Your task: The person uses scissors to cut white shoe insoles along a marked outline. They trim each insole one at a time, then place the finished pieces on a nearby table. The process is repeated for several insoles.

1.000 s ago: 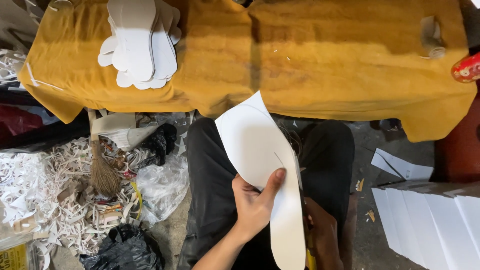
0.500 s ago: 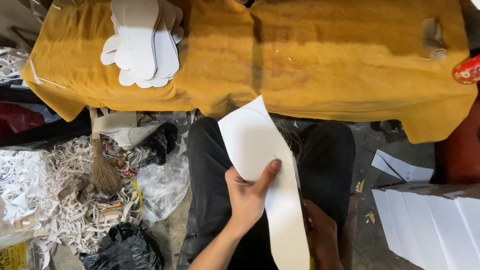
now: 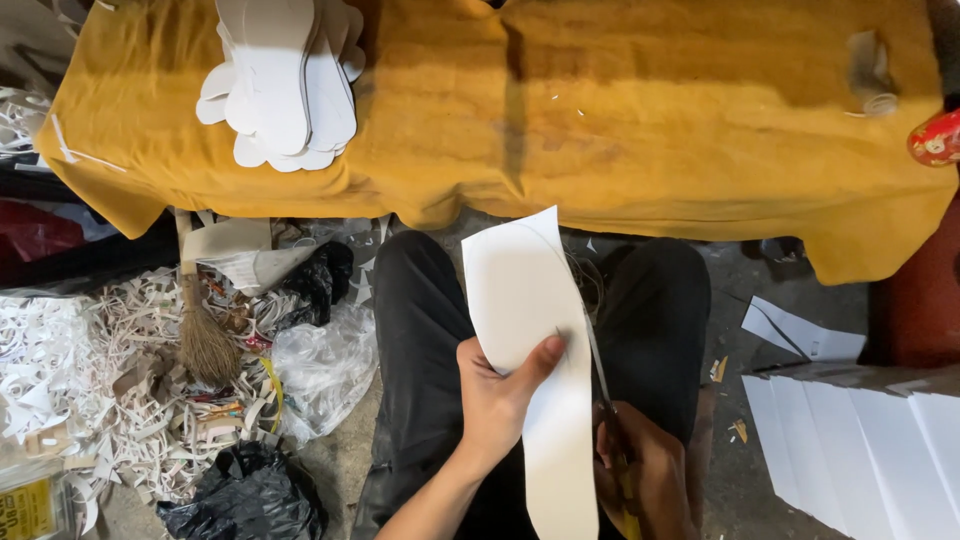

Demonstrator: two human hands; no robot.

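The white insole sheet [image 3: 530,340] is lying over the person's lap, pinched by the left hand [image 3: 495,400]; just right of it, the right hand [image 3: 645,470] is gripping scissors [image 3: 605,400], cutting its edge. Following the curve likely needs turning the sheet.

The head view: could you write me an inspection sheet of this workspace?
Surface: yellow cloth covering a bench.
Job's things: white sheet, scissors cutting its right edge.
Clutter: stack of sole-shaped cutouts; paper scraps; small broom; black bag.
Hands: left hand pinches the sheet; right hand works the scissors.
Cables: nothing seen.
Surroundings: white sheets stacked at right.
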